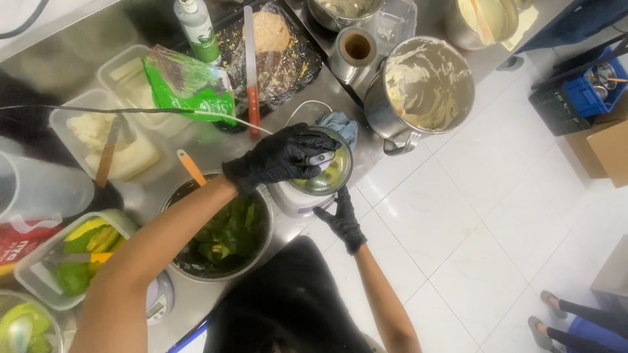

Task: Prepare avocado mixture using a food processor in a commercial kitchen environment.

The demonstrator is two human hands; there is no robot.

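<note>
Left hand (281,157) clamps down on small grinder (314,180), fingers closed over clear lid; right hand (340,219) cups its base w/ fingers curled. Prob. top-heavy, smooth, slick w/ gloves: grip lid + base.

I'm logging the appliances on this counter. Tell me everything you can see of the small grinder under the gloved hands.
The grinder is a small, rounded white appliance topped by a clear domed lid with greenish contents beneath. It stands upright at the steel counter's front edge, beside a bowl of greens. The left hand, in a black glove, presses on the lid; the right hand, also gloved, steadies the base. A white cord runs behind it.
</note>
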